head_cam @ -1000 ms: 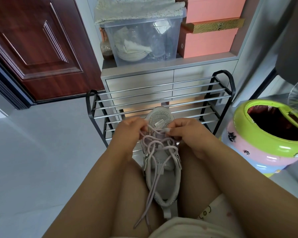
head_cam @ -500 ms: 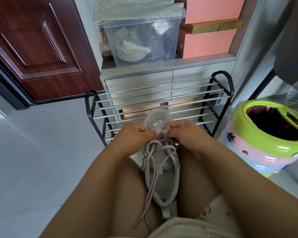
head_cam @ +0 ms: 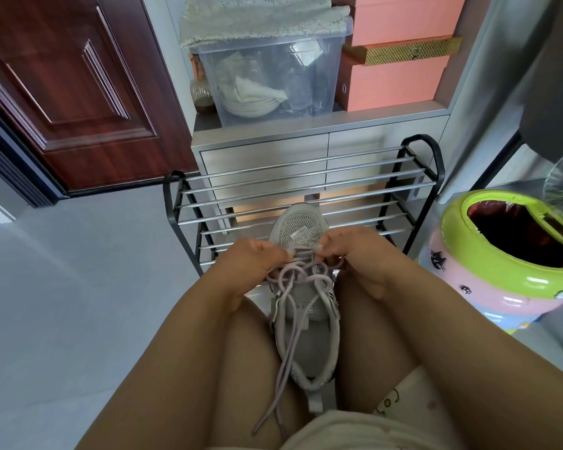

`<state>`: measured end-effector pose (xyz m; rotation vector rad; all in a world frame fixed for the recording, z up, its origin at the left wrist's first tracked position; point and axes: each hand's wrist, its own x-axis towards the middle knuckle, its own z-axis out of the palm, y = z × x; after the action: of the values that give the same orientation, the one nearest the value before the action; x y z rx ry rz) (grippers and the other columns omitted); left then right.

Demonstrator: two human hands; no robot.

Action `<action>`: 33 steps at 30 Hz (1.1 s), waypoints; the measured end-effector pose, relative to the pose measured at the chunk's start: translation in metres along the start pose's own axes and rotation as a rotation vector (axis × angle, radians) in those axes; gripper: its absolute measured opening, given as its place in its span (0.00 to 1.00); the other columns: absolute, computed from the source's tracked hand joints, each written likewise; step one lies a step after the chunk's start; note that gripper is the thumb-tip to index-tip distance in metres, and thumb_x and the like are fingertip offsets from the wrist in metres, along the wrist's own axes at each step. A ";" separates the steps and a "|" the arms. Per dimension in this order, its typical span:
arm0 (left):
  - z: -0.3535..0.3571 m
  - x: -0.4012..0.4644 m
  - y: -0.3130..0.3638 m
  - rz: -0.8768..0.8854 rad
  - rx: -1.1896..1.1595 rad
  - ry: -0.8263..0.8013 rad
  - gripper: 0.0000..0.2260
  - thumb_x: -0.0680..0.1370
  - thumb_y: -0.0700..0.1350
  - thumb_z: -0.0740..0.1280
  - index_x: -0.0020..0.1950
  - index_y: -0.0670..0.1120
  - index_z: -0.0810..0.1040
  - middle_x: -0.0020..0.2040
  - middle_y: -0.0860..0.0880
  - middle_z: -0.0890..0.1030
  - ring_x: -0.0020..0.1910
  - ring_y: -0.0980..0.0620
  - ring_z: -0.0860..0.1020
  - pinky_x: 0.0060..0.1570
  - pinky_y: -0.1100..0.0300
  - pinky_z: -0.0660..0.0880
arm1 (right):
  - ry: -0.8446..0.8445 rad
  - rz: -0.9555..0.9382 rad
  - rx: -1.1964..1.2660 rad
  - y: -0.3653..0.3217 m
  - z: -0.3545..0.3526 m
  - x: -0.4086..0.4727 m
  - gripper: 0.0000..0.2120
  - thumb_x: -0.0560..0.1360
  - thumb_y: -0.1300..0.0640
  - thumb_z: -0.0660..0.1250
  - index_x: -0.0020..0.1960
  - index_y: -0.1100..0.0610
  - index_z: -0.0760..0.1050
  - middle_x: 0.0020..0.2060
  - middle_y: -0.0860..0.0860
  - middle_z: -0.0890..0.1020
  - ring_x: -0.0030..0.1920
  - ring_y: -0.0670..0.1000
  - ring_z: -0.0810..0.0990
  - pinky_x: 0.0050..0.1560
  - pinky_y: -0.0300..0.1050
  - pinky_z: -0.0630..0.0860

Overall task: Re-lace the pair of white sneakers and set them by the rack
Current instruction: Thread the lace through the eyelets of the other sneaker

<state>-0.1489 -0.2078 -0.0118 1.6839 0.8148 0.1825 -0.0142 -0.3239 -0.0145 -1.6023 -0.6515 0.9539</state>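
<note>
White sneaker (head_cam: 303, 306) sat between the person's knees at centre frame, toe pointing at the metal rack (head_cam: 303, 186) right behind it. Left hand (head_cam: 254, 264) and right hand (head_cam: 355, 254) each pinched the pale lilac lace (head_cam: 286, 349) near the toe eyelets; loose ends trailed down toward lower centre.

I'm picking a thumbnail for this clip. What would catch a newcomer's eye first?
Dead centre, both hands, left and right, pinch the lace of a pale sneaker held between the knees. At the right edge sits a loud green-and-pink bin. Behind the sneaker stands the empty rack.
</note>
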 end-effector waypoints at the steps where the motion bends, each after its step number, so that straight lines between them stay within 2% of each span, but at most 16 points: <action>1: 0.001 -0.001 0.002 0.010 0.034 0.002 0.12 0.76 0.48 0.69 0.34 0.45 0.83 0.31 0.48 0.82 0.30 0.56 0.77 0.37 0.64 0.74 | -0.003 -0.005 -0.020 0.001 0.000 0.000 0.12 0.71 0.70 0.65 0.31 0.61 0.75 0.29 0.55 0.74 0.31 0.48 0.70 0.36 0.42 0.67; 3: 0.002 -0.001 0.005 0.028 0.044 0.002 0.12 0.75 0.50 0.71 0.38 0.42 0.83 0.32 0.47 0.83 0.30 0.56 0.78 0.35 0.66 0.76 | -0.015 -0.007 -0.043 0.001 0.000 0.000 0.11 0.71 0.70 0.65 0.32 0.61 0.75 0.29 0.55 0.76 0.31 0.49 0.72 0.38 0.42 0.68; 5: 0.003 0.000 0.004 0.028 -0.004 0.040 0.10 0.74 0.45 0.71 0.39 0.39 0.83 0.31 0.47 0.82 0.29 0.54 0.78 0.34 0.65 0.76 | -0.030 -0.008 -0.058 0.001 0.000 0.000 0.11 0.72 0.69 0.65 0.32 0.60 0.76 0.30 0.55 0.76 0.32 0.49 0.72 0.38 0.42 0.69; 7: 0.005 0.001 0.003 -0.011 -0.145 0.100 0.08 0.75 0.41 0.70 0.36 0.40 0.82 0.30 0.46 0.81 0.29 0.51 0.78 0.35 0.60 0.77 | -0.034 -0.014 -0.031 0.000 -0.001 0.001 0.12 0.72 0.69 0.65 0.31 0.60 0.75 0.29 0.55 0.75 0.31 0.48 0.70 0.36 0.40 0.68; 9: 0.005 0.003 0.000 -0.071 -0.329 0.124 0.11 0.74 0.38 0.68 0.32 0.41 0.80 0.29 0.45 0.80 0.28 0.49 0.77 0.34 0.58 0.75 | -0.001 0.001 0.071 0.001 -0.003 0.002 0.13 0.72 0.70 0.63 0.31 0.61 0.73 0.27 0.54 0.74 0.30 0.49 0.69 0.33 0.39 0.67; 11: 0.005 0.003 -0.004 -0.127 -0.466 0.109 0.11 0.74 0.38 0.68 0.32 0.40 0.78 0.28 0.45 0.79 0.26 0.50 0.76 0.32 0.59 0.74 | 0.044 0.016 0.173 0.001 -0.005 0.003 0.13 0.72 0.72 0.62 0.30 0.62 0.72 0.25 0.52 0.74 0.30 0.49 0.69 0.33 0.39 0.67; 13: 0.005 0.003 -0.007 -0.147 -0.505 0.101 0.10 0.74 0.39 0.68 0.33 0.39 0.79 0.28 0.45 0.79 0.27 0.51 0.75 0.33 0.59 0.73 | 0.067 0.011 0.167 0.001 -0.004 0.002 0.13 0.72 0.71 0.63 0.30 0.62 0.72 0.25 0.52 0.74 0.30 0.49 0.69 0.34 0.39 0.67; 16: 0.007 0.002 -0.008 -0.113 -0.403 0.124 0.09 0.75 0.42 0.70 0.37 0.40 0.82 0.31 0.45 0.80 0.30 0.49 0.76 0.39 0.55 0.74 | 0.094 0.004 0.100 0.002 -0.001 0.003 0.12 0.74 0.69 0.64 0.32 0.61 0.73 0.28 0.53 0.74 0.31 0.50 0.70 0.37 0.41 0.67; 19: 0.009 -0.001 -0.007 -0.055 -0.241 0.156 0.09 0.75 0.45 0.70 0.41 0.40 0.83 0.34 0.45 0.82 0.34 0.49 0.78 0.43 0.55 0.77 | 0.098 0.000 0.025 0.005 -0.001 0.003 0.09 0.74 0.64 0.67 0.35 0.61 0.76 0.31 0.55 0.77 0.34 0.52 0.73 0.43 0.48 0.71; 22: 0.008 -0.003 -0.006 0.024 -0.097 0.195 0.09 0.76 0.47 0.70 0.41 0.41 0.82 0.34 0.46 0.83 0.33 0.50 0.79 0.44 0.54 0.78 | 0.126 -0.031 -0.188 0.006 0.000 0.000 0.07 0.74 0.57 0.70 0.41 0.60 0.77 0.34 0.54 0.79 0.35 0.51 0.75 0.43 0.48 0.74; 25: 0.004 -0.006 -0.005 0.138 0.034 0.216 0.01 0.77 0.44 0.68 0.46 0.48 0.77 0.36 0.45 0.80 0.33 0.52 0.78 0.44 0.50 0.79 | 0.284 -0.246 -0.495 0.001 -0.004 -0.004 0.08 0.70 0.53 0.74 0.45 0.53 0.76 0.34 0.47 0.73 0.35 0.46 0.71 0.38 0.43 0.68; 27: 0.000 -0.006 -0.006 0.236 0.152 0.171 0.04 0.78 0.42 0.66 0.45 0.51 0.76 0.40 0.40 0.80 0.36 0.45 0.78 0.46 0.46 0.78 | 0.337 -0.420 -0.631 -0.003 -0.007 -0.006 0.08 0.68 0.53 0.75 0.41 0.50 0.77 0.34 0.45 0.71 0.37 0.44 0.69 0.38 0.38 0.65; 29: -0.003 -0.008 -0.007 0.301 0.243 0.105 0.07 0.79 0.42 0.64 0.44 0.53 0.78 0.42 0.42 0.81 0.41 0.42 0.80 0.48 0.43 0.77 | 0.233 -0.480 -0.695 -0.004 -0.007 -0.008 0.05 0.68 0.54 0.75 0.39 0.51 0.79 0.35 0.46 0.72 0.37 0.42 0.69 0.36 0.32 0.63; 31: -0.004 -0.011 -0.006 0.347 0.317 0.078 0.08 0.79 0.43 0.64 0.45 0.54 0.79 0.40 0.50 0.82 0.42 0.49 0.81 0.48 0.46 0.79 | 0.123 -0.485 -0.773 -0.004 -0.004 -0.009 0.03 0.69 0.54 0.75 0.40 0.51 0.82 0.36 0.45 0.73 0.37 0.41 0.70 0.36 0.30 0.64; 33: -0.003 -0.012 -0.003 0.387 0.359 0.067 0.06 0.78 0.45 0.66 0.43 0.53 0.81 0.39 0.54 0.81 0.40 0.56 0.79 0.47 0.53 0.78 | 0.083 -0.483 -0.863 -0.003 -0.003 -0.008 0.04 0.69 0.52 0.75 0.42 0.51 0.83 0.35 0.42 0.71 0.37 0.39 0.69 0.36 0.29 0.63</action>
<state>-0.1607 -0.2121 -0.0099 2.1785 0.5852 0.3778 -0.0160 -0.3311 -0.0096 -2.0509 -1.4380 0.2275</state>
